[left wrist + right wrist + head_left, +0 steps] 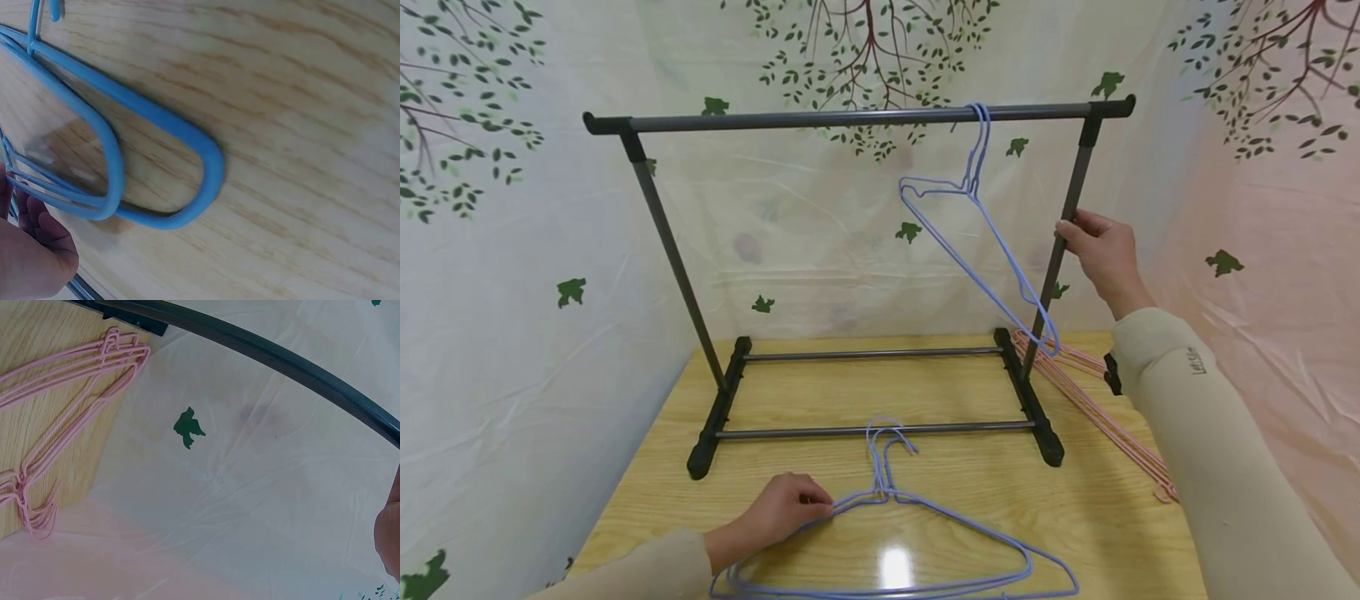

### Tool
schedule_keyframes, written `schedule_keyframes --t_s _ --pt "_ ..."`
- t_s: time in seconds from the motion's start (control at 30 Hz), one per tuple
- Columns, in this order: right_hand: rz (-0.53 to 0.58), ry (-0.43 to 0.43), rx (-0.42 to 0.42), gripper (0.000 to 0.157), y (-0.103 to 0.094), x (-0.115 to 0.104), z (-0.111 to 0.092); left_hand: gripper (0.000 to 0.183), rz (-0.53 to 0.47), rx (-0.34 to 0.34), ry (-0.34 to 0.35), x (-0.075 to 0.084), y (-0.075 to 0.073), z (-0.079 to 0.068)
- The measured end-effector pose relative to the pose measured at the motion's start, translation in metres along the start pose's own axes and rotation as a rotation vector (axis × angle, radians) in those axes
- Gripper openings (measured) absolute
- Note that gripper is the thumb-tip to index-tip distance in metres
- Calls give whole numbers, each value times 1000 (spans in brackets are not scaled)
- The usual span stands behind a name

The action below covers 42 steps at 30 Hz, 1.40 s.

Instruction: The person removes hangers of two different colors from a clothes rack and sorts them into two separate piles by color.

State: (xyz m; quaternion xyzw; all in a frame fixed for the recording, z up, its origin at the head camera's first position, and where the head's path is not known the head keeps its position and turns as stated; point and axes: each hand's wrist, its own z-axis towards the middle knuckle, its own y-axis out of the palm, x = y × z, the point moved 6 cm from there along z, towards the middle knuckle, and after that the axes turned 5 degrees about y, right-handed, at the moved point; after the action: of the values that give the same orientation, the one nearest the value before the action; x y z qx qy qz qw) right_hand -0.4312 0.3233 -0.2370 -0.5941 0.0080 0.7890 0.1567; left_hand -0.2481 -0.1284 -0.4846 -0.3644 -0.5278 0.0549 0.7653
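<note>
A black clothes rack (797, 120) stands on the wooden table. Its right upright is gripped by my right hand (1103, 250), thumb in front and fingers behind; only part of that hand (389, 534) shows at the edge of the right wrist view. A few blue hangers (973, 190) hang from the top bar near its right end. More blue hangers (212, 169) lie stacked at the front of the table, hooks towards the rack's front base bar. My left hand (778, 508) pinches the left shoulder of this stack; in the left wrist view, fingers (50, 231) curl beside the wires.
Several pink hangers (75, 428) lie in a bundle on the right side of the table, partly behind the right sleeve (1195, 417). Black feet (703, 450) and low crossbars form the rack's base. A patterned cloth (820, 233) closes off the back and sides.
</note>
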Motion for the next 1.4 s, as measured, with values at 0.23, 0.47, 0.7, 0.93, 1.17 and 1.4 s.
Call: schedule_keyframes --t_s 0.23,0.47,0.7,0.93,1.17,1.4 --pt "11 -10 1 55 -1 -1 -1 9 -60 -41 1 1 7 1" --pt "16 -24 2 55 -1 -2 -3 17 -15 -41 -48 -2 6 6" --pt "-10 -28 2 55 -1 -2 -3 16 -17 20 -80 0 -2 15" --pt "-12 -23 2 55 -1 0 -1 24 42 81 -80 14 -21 34" --pt "-34 -17 4 55 -1 1 0 24 33 205 -88 42 -49 71" --pt "-36 -3 3 56 -1 2 0 29 18 315 -32 89 -75 121"
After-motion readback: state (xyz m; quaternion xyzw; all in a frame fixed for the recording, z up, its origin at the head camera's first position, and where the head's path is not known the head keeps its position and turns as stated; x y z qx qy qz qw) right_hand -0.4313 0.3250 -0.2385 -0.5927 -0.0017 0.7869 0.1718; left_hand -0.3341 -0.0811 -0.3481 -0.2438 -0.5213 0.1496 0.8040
